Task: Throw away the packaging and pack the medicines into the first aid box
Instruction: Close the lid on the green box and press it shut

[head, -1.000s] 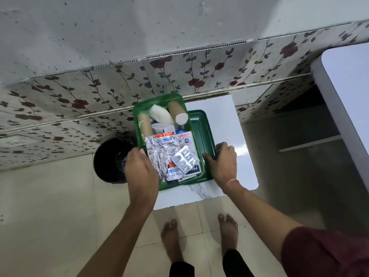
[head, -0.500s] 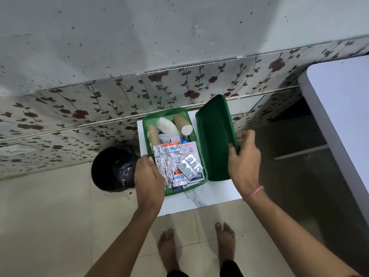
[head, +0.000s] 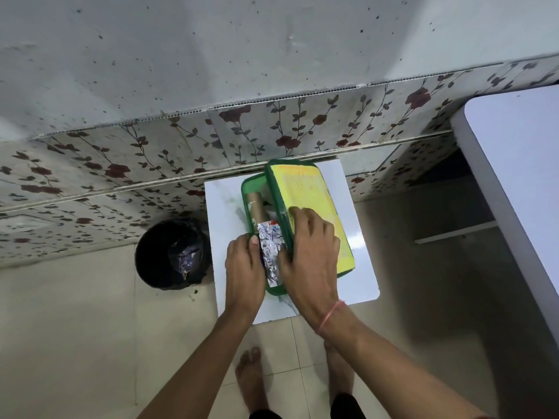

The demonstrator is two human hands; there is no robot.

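The green first aid box (head: 245,189) stands on a small white table (head: 223,213). Its lid (head: 305,195), green-rimmed with a yellow top, lies tilted over the box's right part and leaves a strip open on the left. In that gap I see a brown roll (head: 256,207) and silver foil medicine strips (head: 270,252). My right hand (head: 308,252) grips the lid at its near left edge. My left hand (head: 243,267) holds the box's near left rim, thumb beside the foil strips. The other contents are hidden under the lid.
A black bin (head: 171,254) lined with a dark bag stands on the floor left of the table. A flower-patterned tiled wall (head: 151,164) runs behind. A larger white table (head: 514,164) is at the right. My bare feet (head: 249,376) are on the floor tiles below.
My right hand has swung the lid from standing open at the right over onto the box, so its yellow top now faces up. My left hand stayed at the box's left rim.
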